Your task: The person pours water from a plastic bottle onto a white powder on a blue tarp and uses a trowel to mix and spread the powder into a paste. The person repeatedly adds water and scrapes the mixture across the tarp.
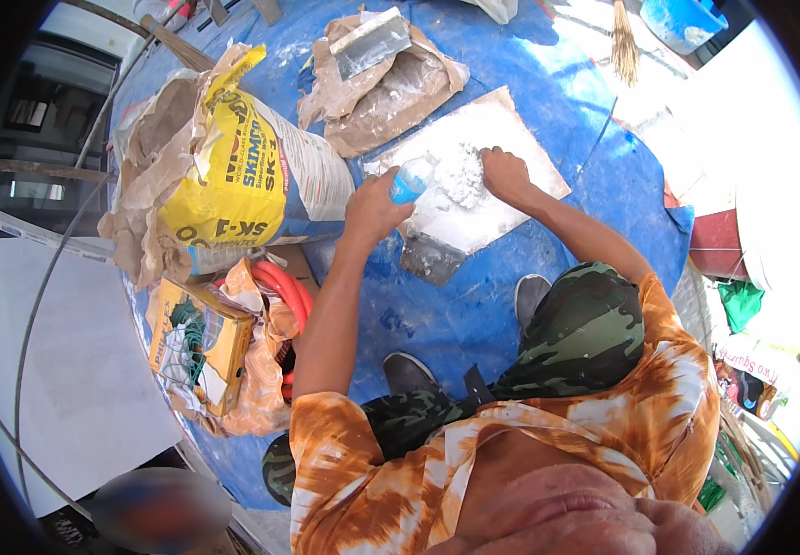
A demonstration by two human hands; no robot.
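My left hand [375,208] grips a clear plastic bottle [412,180] with a blue label, tilted over a pale board [493,225]. On that board lies a heap of white powder [461,177]. My right hand [504,173] is at the heap's right edge with its fingers curled; whether it holds anything I cannot tell. A flat metal blade [431,257], smeared with white, lies at the board's near corner. Left of my left hand leans a torn yellow paper sack [233,173] of Skimcoat. Beyond the board, a crumpled brown paper bag [400,90] carries a metal-bladed tool [372,45].
A blue tarp [407,326] covers the floor under my shoes. At the left are a yellow cardboard box [233,361] with green cord and an orange hose [285,288]. A straw broom [624,48] and blue bucket [683,24] stand at the upper right.
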